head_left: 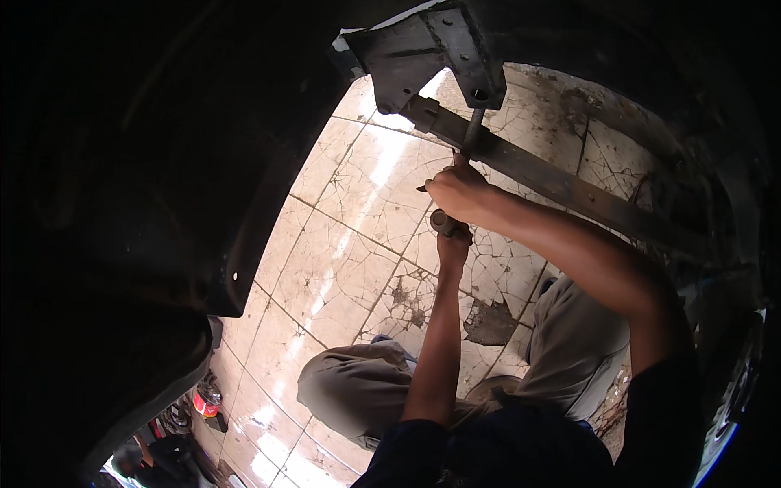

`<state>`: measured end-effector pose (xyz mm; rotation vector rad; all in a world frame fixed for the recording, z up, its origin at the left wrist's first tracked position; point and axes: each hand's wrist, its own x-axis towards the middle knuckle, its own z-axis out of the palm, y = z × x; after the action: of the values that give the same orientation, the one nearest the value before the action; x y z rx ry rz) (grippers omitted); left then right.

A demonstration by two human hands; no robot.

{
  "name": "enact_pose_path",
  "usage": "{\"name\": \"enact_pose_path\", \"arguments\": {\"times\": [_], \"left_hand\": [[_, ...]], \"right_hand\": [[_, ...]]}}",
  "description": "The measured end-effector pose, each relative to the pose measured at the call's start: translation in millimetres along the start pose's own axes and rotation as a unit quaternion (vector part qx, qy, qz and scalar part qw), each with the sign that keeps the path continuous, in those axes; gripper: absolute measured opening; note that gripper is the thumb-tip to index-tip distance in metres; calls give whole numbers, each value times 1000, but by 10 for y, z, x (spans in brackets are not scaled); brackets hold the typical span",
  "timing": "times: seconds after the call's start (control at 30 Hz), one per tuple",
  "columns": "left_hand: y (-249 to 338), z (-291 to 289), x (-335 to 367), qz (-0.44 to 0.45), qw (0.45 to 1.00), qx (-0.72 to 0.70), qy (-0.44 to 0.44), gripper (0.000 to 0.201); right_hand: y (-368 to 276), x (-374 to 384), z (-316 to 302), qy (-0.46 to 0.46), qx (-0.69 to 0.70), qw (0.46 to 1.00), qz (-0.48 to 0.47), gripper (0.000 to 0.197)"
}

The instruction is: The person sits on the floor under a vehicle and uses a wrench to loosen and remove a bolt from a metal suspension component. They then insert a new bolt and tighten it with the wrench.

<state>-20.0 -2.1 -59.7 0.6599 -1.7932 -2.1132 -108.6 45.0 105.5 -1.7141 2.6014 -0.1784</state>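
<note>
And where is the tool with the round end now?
The tool is just right of the head view's centre, in the left hand, below the right hand.

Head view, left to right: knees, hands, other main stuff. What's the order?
Red-and-orange item → left knee → left hand with metal tube → right knee. Right hand overlaps the left's place, so unranked.
</note>
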Motion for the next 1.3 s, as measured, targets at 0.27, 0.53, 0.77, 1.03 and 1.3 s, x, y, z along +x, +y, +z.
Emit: {"name": "enact_pose_path", "arguments": {"times": [0.27,0.53,0.77,1.03,1.3], "left_hand": [[13,-44,25,-23,999,49,-1,9],[-103,-75,35,15,1000,11,0,14],[35,10,4,-3,1000,26,-1,14],[-18,-28,11,2,1000,-5,-9,19],[2,-35,7,16,1000,24,-3,18]], "right_hand": [[-134,49,-21,-27,-45,999,9,9],[-90,27,31,-7,6,1000,-15,8],[-7,39,168,4,-5,1000,-2,13],[-55,-1,-89,-65,12,998,-12,23],[0,5,6,-62,27,998,-1,38]]}}
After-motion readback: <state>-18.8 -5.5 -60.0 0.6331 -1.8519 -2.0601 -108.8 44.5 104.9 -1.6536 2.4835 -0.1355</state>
